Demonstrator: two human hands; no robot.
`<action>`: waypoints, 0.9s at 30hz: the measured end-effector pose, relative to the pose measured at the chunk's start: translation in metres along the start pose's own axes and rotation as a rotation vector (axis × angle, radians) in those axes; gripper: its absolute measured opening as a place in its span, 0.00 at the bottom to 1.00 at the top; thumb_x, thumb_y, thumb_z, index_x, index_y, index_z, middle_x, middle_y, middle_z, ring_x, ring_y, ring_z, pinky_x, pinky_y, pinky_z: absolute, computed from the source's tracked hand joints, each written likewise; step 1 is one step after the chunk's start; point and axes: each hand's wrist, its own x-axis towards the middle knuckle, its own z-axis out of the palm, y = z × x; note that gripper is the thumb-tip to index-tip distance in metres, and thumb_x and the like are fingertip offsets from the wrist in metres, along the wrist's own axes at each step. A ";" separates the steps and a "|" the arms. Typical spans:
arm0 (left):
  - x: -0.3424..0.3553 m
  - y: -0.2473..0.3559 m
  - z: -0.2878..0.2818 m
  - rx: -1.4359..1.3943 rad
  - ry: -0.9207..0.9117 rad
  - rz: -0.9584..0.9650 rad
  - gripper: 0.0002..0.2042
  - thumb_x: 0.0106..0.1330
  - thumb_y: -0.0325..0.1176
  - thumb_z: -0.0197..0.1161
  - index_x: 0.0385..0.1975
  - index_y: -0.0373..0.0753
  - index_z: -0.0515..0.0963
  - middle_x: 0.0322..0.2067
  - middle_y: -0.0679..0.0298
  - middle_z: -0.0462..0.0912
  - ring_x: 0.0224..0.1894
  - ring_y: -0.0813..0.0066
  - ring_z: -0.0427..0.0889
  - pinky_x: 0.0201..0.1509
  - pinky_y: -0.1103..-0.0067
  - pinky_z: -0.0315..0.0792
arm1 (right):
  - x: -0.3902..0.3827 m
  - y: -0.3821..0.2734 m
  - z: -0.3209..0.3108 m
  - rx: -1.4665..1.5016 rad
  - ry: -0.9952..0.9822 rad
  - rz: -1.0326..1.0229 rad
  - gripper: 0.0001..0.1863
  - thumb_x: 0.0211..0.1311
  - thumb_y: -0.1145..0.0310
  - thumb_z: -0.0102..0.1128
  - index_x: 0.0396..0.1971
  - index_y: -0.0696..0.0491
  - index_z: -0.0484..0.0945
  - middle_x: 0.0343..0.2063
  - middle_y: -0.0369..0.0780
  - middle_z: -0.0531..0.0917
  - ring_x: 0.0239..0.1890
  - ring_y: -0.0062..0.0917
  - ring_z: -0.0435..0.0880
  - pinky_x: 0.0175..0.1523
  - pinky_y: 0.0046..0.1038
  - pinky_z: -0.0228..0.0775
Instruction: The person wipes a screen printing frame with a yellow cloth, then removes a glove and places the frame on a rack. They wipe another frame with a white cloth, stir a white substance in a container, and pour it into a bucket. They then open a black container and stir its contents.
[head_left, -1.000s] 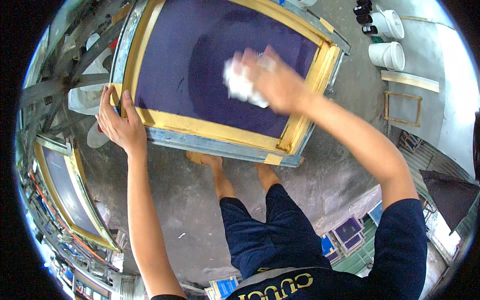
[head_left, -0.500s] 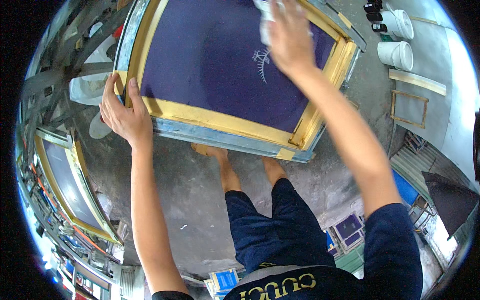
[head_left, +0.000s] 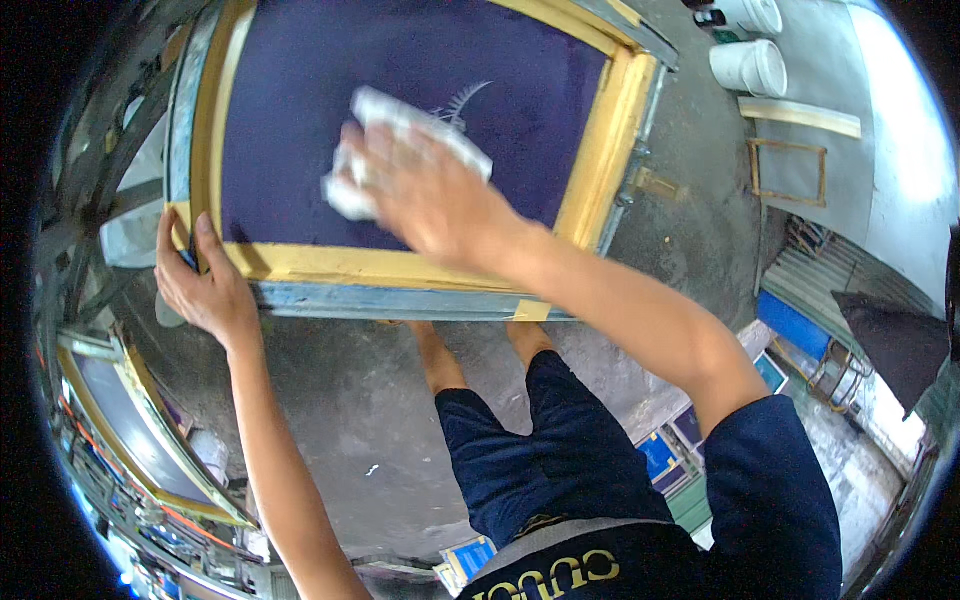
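Note:
In front of me lies a screen-printing frame, its border covered in yellow tape and its mesh dark purple. A pale spiky design shows on the mesh, partly covered. My right hand, slightly blurred, presses a crumpled white cloth onto the mesh near the middle, left of the design. The cloth sticks out around the fingers. At the near left corner my left hand grips the frame's edge, thumb on the inner side and fingers around the outside.
A grey-blue metal support runs under the frame. Another screen frame stands at the left. White buckets, a small wooden frame and a blue panel are at the right. My legs are below the near edge.
My right hand has swept the cloth from the far right of the mesh to the left and nearer me. My left hand keeps its hold on the corner. The view has shifted.

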 end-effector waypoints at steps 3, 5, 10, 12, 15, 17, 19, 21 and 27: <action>-0.003 -0.004 -0.007 0.027 0.019 0.027 0.23 0.74 0.48 0.64 0.60 0.39 0.80 0.54 0.57 0.85 0.56 0.56 0.80 0.64 0.63 0.67 | -0.042 0.023 -0.028 -0.100 -0.253 0.215 0.31 0.69 0.61 0.59 0.71 0.52 0.69 0.75 0.51 0.63 0.78 0.44 0.58 0.80 0.51 0.47; 0.000 0.001 -0.008 0.016 0.022 -0.018 0.22 0.74 0.47 0.64 0.59 0.38 0.80 0.53 0.56 0.85 0.56 0.56 0.80 0.63 0.64 0.67 | -0.049 0.058 -0.033 -0.306 0.235 0.490 0.30 0.68 0.63 0.59 0.69 0.56 0.70 0.73 0.54 0.65 0.77 0.53 0.58 0.81 0.54 0.39; 0.005 0.005 -0.002 -0.068 -0.003 0.018 0.20 0.74 0.43 0.64 0.57 0.34 0.80 0.52 0.53 0.85 0.54 0.55 0.81 0.62 0.64 0.69 | 0.044 0.013 0.010 -0.065 0.175 0.290 0.31 0.71 0.60 0.56 0.71 0.52 0.67 0.74 0.54 0.63 0.78 0.47 0.57 0.81 0.54 0.42; 0.002 0.000 0.001 -0.079 -0.005 0.022 0.19 0.75 0.41 0.64 0.57 0.33 0.80 0.52 0.51 0.85 0.54 0.54 0.81 0.62 0.64 0.70 | 0.013 -0.014 0.028 0.054 0.033 0.045 0.29 0.69 0.59 0.57 0.68 0.51 0.72 0.72 0.51 0.67 0.76 0.44 0.62 0.80 0.51 0.47; -0.003 -0.006 -0.004 -0.097 0.001 0.019 0.19 0.75 0.39 0.64 0.57 0.31 0.79 0.52 0.49 0.84 0.54 0.55 0.81 0.62 0.65 0.70 | -0.043 -0.002 -0.009 0.171 -0.218 0.029 0.26 0.66 0.60 0.58 0.63 0.49 0.76 0.70 0.45 0.73 0.72 0.42 0.69 0.78 0.47 0.54; -0.002 -0.007 -0.005 -0.124 0.009 0.006 0.19 0.75 0.39 0.64 0.57 0.30 0.79 0.53 0.49 0.84 0.55 0.57 0.81 0.63 0.66 0.70 | -0.034 0.041 -0.035 -0.094 -0.029 0.217 0.29 0.70 0.63 0.57 0.71 0.45 0.70 0.75 0.45 0.65 0.76 0.43 0.61 0.79 0.57 0.46; 0.002 -0.002 -0.002 -0.177 -0.008 -0.001 0.20 0.76 0.38 0.64 0.58 0.29 0.78 0.53 0.49 0.83 0.55 0.59 0.81 0.63 0.68 0.70 | 0.006 0.083 -0.029 -0.397 0.333 0.295 0.27 0.69 0.62 0.57 0.68 0.48 0.72 0.69 0.47 0.71 0.73 0.42 0.67 0.76 0.61 0.47; 0.004 0.002 0.002 -0.222 -0.021 -0.023 0.20 0.76 0.38 0.63 0.58 0.28 0.77 0.54 0.49 0.82 0.55 0.61 0.80 0.64 0.69 0.70 | 0.042 0.060 -0.023 -0.102 0.143 0.422 0.28 0.68 0.63 0.56 0.68 0.46 0.72 0.69 0.44 0.72 0.73 0.41 0.68 0.77 0.59 0.48; -0.002 -0.002 0.002 -0.194 -0.030 -0.059 0.20 0.76 0.36 0.63 0.59 0.27 0.76 0.56 0.47 0.81 0.59 0.57 0.78 0.70 0.67 0.65 | -0.062 0.008 -0.010 0.344 -0.197 -0.086 0.27 0.68 0.67 0.54 0.67 0.39 0.74 0.72 0.39 0.71 0.74 0.33 0.69 0.81 0.45 0.52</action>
